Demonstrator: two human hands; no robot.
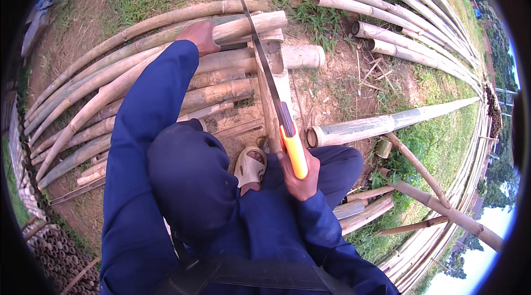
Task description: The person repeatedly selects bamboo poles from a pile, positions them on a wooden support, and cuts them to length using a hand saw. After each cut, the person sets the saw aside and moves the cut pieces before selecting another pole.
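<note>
My right hand [301, 180] is closed around the orange and yellow handle of a hand saw [266, 71]. The saw's long dark blade points away from me and crosses over a bamboo pole [249, 25] near its cut end. On that pole, left of the blade, my left hand [200, 37] is wrapped, its fingers partly hidden. Beneath the pole's end is a pale wooden support [275, 57], and a thicker bamboo pole [304, 57] lies just nearer to me. Whether the blade's teeth touch the bamboo, I cannot tell.
Several bamboo poles [88, 112] fan out at the left. More long poles [387, 10] lie at the far right, with a single greenish pole [381, 126] nearer. A crossed pole frame [442, 209] stands at the right. My sandalled foot [251, 166] rests among wood dust.
</note>
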